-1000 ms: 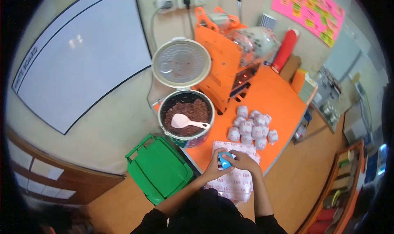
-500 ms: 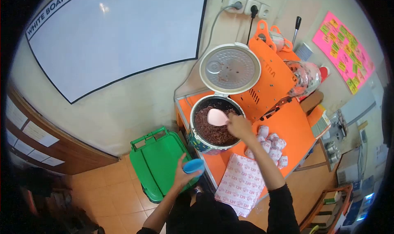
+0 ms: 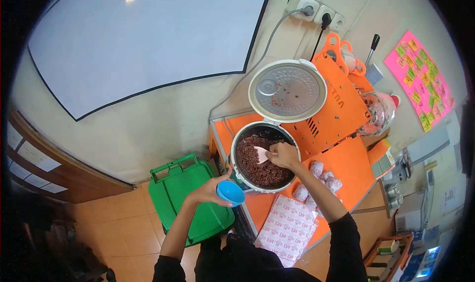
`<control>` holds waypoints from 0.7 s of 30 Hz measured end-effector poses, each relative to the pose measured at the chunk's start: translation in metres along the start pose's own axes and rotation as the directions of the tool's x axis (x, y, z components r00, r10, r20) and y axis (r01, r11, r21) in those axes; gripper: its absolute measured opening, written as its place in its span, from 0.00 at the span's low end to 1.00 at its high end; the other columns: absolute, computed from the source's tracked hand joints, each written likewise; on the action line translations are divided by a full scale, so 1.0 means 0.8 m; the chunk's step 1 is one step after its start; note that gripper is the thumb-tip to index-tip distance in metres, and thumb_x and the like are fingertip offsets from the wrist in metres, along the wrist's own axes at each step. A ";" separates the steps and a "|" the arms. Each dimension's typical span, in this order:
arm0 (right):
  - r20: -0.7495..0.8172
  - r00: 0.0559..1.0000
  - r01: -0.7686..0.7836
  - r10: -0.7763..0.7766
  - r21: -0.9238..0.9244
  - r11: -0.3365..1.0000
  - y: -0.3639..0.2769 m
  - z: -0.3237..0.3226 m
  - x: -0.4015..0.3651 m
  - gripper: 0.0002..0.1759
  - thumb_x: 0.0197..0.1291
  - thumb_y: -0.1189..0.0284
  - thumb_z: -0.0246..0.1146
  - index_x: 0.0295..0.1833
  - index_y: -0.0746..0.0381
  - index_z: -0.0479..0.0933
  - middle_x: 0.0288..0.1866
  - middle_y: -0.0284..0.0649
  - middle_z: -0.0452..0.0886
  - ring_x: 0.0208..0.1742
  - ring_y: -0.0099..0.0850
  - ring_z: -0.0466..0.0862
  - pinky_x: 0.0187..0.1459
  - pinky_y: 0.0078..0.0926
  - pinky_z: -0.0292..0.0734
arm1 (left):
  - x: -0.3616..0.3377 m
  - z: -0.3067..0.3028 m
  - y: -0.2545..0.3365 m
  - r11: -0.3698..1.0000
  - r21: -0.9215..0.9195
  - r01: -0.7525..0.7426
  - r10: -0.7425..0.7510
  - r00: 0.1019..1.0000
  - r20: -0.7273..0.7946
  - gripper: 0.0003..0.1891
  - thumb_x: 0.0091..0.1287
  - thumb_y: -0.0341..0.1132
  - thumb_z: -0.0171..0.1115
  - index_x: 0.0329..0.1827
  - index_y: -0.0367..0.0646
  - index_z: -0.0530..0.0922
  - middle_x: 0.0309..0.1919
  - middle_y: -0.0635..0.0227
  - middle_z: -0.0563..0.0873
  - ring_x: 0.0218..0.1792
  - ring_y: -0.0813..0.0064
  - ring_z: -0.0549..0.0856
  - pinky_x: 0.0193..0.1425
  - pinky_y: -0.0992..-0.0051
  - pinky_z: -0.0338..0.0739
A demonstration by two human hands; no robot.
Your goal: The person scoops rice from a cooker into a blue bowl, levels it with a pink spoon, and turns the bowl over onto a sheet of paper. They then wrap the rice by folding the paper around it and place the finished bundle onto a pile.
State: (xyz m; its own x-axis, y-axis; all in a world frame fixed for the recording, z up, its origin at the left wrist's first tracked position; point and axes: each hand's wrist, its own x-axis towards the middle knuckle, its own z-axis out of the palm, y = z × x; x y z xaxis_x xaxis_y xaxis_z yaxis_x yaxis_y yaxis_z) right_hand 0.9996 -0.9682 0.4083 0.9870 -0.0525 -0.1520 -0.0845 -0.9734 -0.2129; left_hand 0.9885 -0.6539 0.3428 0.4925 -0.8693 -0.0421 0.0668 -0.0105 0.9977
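Note:
My right hand (image 3: 283, 156) grips a pale pink rice paddle (image 3: 261, 155), its blade partly sunk in dark reddish rice (image 3: 262, 172) inside the open rice cooker (image 3: 236, 175). The cooker's lid (image 3: 288, 91) stands raised behind the pot, with a few grains stuck to it. Left of the pot, above the green bin, my left hand (image 3: 210, 191) holds a blue cup (image 3: 231, 193) by its side, its mouth facing up. Printed wrapping paper (image 3: 288, 227) lies on the orange table in front, beside several wrapped bundles (image 3: 332, 184).
A green lidded bin (image 3: 190, 198) stands on the floor left of the orange table (image 3: 354, 165). An orange metal machine (image 3: 331, 104) is behind the bundles. A grey cable (image 3: 267, 47) runs down the wall from the sockets (image 3: 316, 12).
My right hand has lowered the paddle, and its blade has gone into the rice. My left hand has brought the blue cup slightly upward, closer to the cooker. The head view has shifted.

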 end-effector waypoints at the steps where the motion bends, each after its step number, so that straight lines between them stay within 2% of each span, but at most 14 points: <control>1: 0.025 1.000 -0.005 0.004 0.037 0.999 0.001 0.004 0.003 0.18 0.53 0.54 0.61 0.29 0.58 0.84 0.29 0.50 0.85 0.35 0.50 0.86 0.41 0.47 0.80 | 0.000 -0.001 0.001 0.999 0.012 -0.031 0.031 0.999 0.010 0.67 0.46 0.34 0.82 0.81 0.44 0.35 0.55 0.65 0.81 0.55 0.71 0.81 0.64 0.70 0.74; 4: 0.057 0.998 -0.008 0.001 0.122 0.993 0.001 0.013 0.011 0.19 0.54 0.52 0.62 0.33 0.57 0.86 0.32 0.50 0.86 0.38 0.50 0.86 0.44 0.47 0.80 | 0.001 -0.006 0.001 1.000 0.007 -0.014 0.013 0.999 0.050 0.70 0.45 0.34 0.83 0.81 0.44 0.32 0.58 0.64 0.80 0.58 0.70 0.80 0.67 0.69 0.72; 10: 0.079 0.994 -0.091 0.080 0.157 0.983 -0.011 0.032 0.025 0.16 0.54 0.53 0.64 0.35 0.53 0.87 0.29 0.44 0.86 0.37 0.45 0.86 0.40 0.40 0.77 | 0.003 -0.009 0.001 1.000 -0.004 -0.030 0.030 0.996 0.089 0.68 0.47 0.36 0.82 0.80 0.43 0.33 0.55 0.65 0.81 0.57 0.71 0.80 0.65 0.69 0.73; 13: 0.134 0.965 -0.253 0.225 0.257 0.933 -0.018 0.041 0.025 0.20 0.51 0.50 0.65 0.37 0.55 0.88 0.35 0.47 0.87 0.42 0.46 0.87 0.48 0.40 0.79 | 0.003 -0.008 0.002 1.000 0.017 -0.025 0.023 0.997 0.078 0.66 0.47 0.37 0.82 0.80 0.42 0.36 0.55 0.65 0.81 0.57 0.71 0.80 0.64 0.70 0.74; 16: 0.202 0.941 -0.330 0.271 0.376 0.866 -0.017 0.050 0.023 0.19 0.54 0.54 0.65 0.31 0.61 0.86 0.21 0.38 0.82 0.25 0.29 0.82 0.34 0.30 0.72 | -0.002 -0.010 0.016 0.994 0.064 0.083 -0.088 0.993 0.076 0.68 0.47 0.35 0.82 0.81 0.45 0.33 0.58 0.63 0.80 0.58 0.69 0.80 0.67 0.68 0.72; 17: 0.186 0.952 -0.304 0.245 0.442 0.844 -0.017 0.049 0.018 0.20 0.55 0.55 0.65 0.29 0.63 0.86 0.19 0.37 0.80 0.23 0.26 0.79 0.32 0.28 0.70 | -0.003 -0.010 0.014 0.994 0.093 0.058 -0.065 0.995 0.069 0.68 0.47 0.36 0.82 0.81 0.44 0.34 0.59 0.62 0.79 0.58 0.69 0.80 0.67 0.68 0.72; 20: 0.268 0.921 -0.376 0.283 0.417 0.828 -0.012 0.047 0.014 0.20 0.52 0.51 0.64 0.37 0.55 0.88 0.32 0.43 0.87 0.41 0.42 0.87 0.45 0.38 0.77 | -0.001 -0.007 -0.003 0.991 0.137 0.009 -0.015 0.999 0.041 0.68 0.45 0.36 0.83 0.81 0.44 0.36 0.60 0.61 0.78 0.59 0.68 0.79 0.68 0.68 0.70; 21: 0.229 0.932 -0.353 0.281 0.394 0.848 -0.010 0.046 0.009 0.19 0.52 0.51 0.64 0.37 0.55 0.88 0.32 0.42 0.87 0.40 0.43 0.87 0.45 0.38 0.77 | -0.001 -0.006 -0.008 0.992 0.125 0.011 -0.014 1.000 0.025 0.69 0.45 0.37 0.84 0.81 0.44 0.36 0.61 0.60 0.78 0.59 0.67 0.79 0.69 0.68 0.70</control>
State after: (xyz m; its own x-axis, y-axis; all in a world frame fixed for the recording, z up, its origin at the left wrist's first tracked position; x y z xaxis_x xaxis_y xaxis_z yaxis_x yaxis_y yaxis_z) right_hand 1.0028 -0.9526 0.3733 0.8648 -0.2718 -0.4222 -0.4740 -0.7195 -0.5076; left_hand 0.9917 -0.6509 0.3365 0.4695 -0.8812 -0.0549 -0.0369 -0.0817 0.9960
